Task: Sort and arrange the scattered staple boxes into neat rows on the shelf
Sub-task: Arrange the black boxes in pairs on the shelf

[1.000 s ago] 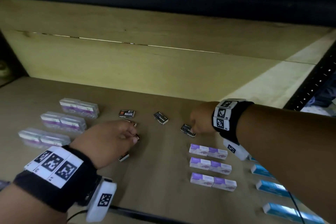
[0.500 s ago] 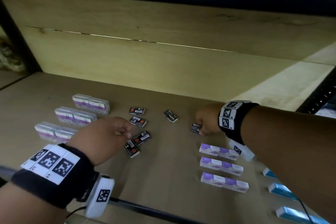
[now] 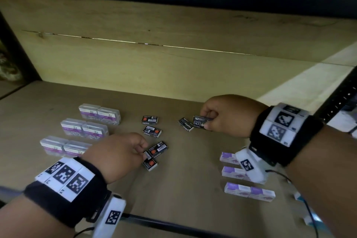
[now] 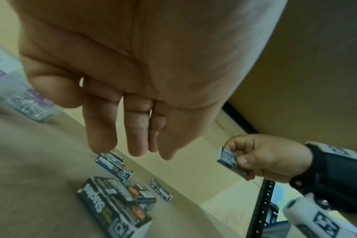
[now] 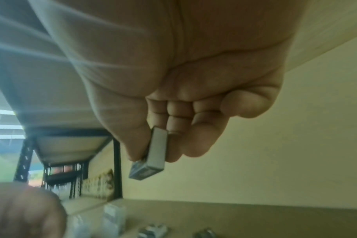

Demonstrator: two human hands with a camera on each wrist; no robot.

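Several small black staple boxes lie scattered mid-shelf: two farther ones (image 3: 150, 120) (image 3: 152, 131), an angled one (image 3: 157, 148) and the nearest one (image 3: 150, 164). My left hand (image 3: 144, 151) hovers with relaxed, nearly straight fingers (image 4: 101, 141) over the nearest two (image 4: 116, 204), its fingertips at the closest box, and holds nothing. My right hand (image 3: 207, 121) pinches one black staple box (image 3: 200, 122) between thumb and fingers, raised just off the shelf (image 5: 156, 154). That box sits right beside another black box (image 3: 185, 124) lying on the wood.
Clear plastic boxes with purple labels stand in three rows at left (image 3: 99, 114) (image 3: 84, 128) (image 3: 63, 147). Purple-white cartons lie in rows at right (image 3: 249, 191). A black perforated upright (image 3: 340, 100) bounds the right side, the wooden back wall (image 3: 173, 67) stands behind, and a dark rail (image 3: 154, 222) runs along the front.
My right hand has picked its black box up and carried it left, next to the neighbouring box. My left hand's fingertips have come down by the nearest box.
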